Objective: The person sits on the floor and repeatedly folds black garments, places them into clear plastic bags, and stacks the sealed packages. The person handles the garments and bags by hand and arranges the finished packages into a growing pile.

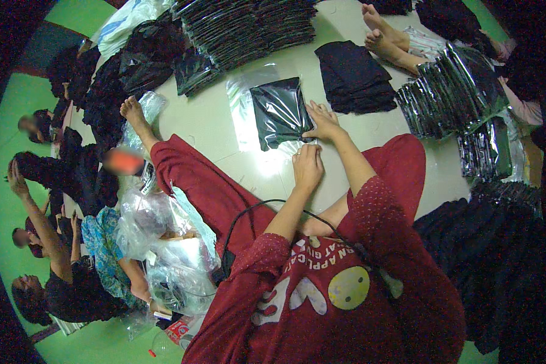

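A folded black garment (279,112) lies on the pale tiled floor before me inside a clear plastic bag (290,147), whose film shines with reflections. My right hand (323,123) rests along the garment's right edge, fingers apart, thumb reaching over its near right corner. Close below it, my left hand (307,164) has its fingers curled together at the bag's near edge, apparently pinching the film. More clear plastic film (242,115) shows under and left of the bagged garment. Just right of it sits a pile of folded black garments (353,76).
Tall stacks of bagged black garments (249,30) stand at the far side and another stack (449,91) at right. Loose clear bags (145,218) heap by my left leg. Black cloth (461,261) lies at lower right. Several people sit nearby; bare feet (382,36) extend at far right.
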`<state>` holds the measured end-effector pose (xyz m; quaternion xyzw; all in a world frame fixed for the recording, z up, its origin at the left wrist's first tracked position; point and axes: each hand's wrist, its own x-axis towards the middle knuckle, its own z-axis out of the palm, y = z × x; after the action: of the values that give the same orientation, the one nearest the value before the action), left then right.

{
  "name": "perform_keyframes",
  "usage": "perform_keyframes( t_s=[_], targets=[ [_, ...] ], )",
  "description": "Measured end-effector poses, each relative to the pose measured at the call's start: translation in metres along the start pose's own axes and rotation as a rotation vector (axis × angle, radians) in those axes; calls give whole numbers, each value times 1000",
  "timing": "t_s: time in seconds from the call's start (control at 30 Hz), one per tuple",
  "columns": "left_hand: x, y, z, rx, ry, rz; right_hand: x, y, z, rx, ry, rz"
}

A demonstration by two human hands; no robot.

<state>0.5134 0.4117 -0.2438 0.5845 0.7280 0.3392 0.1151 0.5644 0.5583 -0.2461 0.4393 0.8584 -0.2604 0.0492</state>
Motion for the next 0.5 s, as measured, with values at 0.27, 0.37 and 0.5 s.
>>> perform_keyframes(
  t_s=[0.27,0.37,0.5],
  targets=[
    [3,3,2,29,29,-2,-3,2,0,38,37,-25],
    [6,6,3,107,-14,-7,-3,3,1,37,39,-24],
    [4,5,-1,153,-74,1,-3,4,1,43,36,-35]
  ],
)
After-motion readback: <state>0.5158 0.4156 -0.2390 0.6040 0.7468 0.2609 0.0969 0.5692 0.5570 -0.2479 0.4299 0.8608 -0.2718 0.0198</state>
